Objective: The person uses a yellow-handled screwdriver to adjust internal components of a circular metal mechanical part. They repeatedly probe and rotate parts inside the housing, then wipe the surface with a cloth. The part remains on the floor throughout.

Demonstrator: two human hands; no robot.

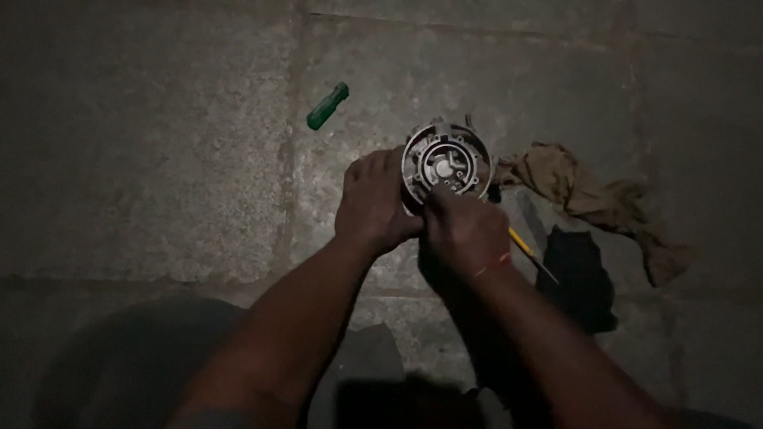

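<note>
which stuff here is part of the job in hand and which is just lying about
In hand: round metal housing, steadied by the left hand; right hand working at its rim.

Lying about: green handle, tan rag, black cloth, yellow tool.

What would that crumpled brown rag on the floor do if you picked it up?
The crumpled brown cloth rag would probably droop and dangle, since it lies in soft, loose folds on the grey stone floor. It looks light and unlikely to roll or break. It may feel greasy, lying beside the round metal motor housing.
</note>
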